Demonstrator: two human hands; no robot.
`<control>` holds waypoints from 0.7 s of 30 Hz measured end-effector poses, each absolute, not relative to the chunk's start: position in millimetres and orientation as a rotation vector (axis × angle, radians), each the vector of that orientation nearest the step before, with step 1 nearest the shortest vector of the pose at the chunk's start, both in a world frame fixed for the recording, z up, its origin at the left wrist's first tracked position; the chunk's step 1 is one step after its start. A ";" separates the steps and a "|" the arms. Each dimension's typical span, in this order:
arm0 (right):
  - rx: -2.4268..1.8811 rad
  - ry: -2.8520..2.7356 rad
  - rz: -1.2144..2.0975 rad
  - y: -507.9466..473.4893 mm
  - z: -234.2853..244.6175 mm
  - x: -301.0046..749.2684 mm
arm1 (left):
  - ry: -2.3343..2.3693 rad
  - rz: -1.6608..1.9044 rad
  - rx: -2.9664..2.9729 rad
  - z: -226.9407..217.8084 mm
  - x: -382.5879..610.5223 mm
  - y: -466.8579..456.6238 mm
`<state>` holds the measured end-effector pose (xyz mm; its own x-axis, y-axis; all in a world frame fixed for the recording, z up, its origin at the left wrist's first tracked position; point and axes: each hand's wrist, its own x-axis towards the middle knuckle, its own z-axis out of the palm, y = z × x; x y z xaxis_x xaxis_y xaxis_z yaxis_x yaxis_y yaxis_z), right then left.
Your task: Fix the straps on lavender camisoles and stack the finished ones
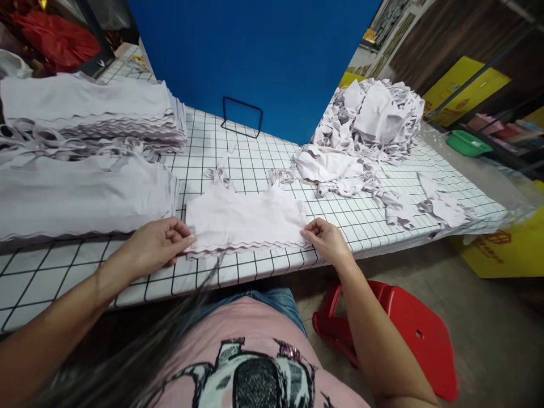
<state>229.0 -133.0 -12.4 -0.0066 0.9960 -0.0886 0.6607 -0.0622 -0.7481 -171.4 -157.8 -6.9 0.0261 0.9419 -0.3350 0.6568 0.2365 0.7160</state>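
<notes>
A small stack of pale strappy camisole tops lies flat in front of me, wavy hems toward me and thin straps pointing away. My left hand pinches the stack's lower left corner between thumb and fingers. At the lower right corner, my right hand has the edge between thumb and forefinger. Just left of the stack is a thick, neat pile of folded pale tops, with another tall pile behind it.
A big crumpled heap of pale garments sits at the back right, with loose pieces nearer the edge. A blue board stands behind the grid-patterned tabletop. A red stool is on the floor at right.
</notes>
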 end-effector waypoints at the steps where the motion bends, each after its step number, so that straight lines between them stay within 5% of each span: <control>1: -1.791 -1.753 0.786 -133.4 -10.4 227.2 | 1.768 0.411 1.603 -3.7 -170.6 -158.1; 5: -1.764 -1.886 0.408 -132.6 -3.5 214.2 | 1.956 0.404 1.989 14.8 -149.2 -156.1; 10: -1.853 -2.033 0.534 -125.7 4.2 203.4 | 1.409 0.525 2.456 24.0 -79.6 -128.3; 21: -2.069 -1.826 0.382 -3.9 22.0 192.4 | 1.084 0.597 2.802 -38.8 20.1 -51.2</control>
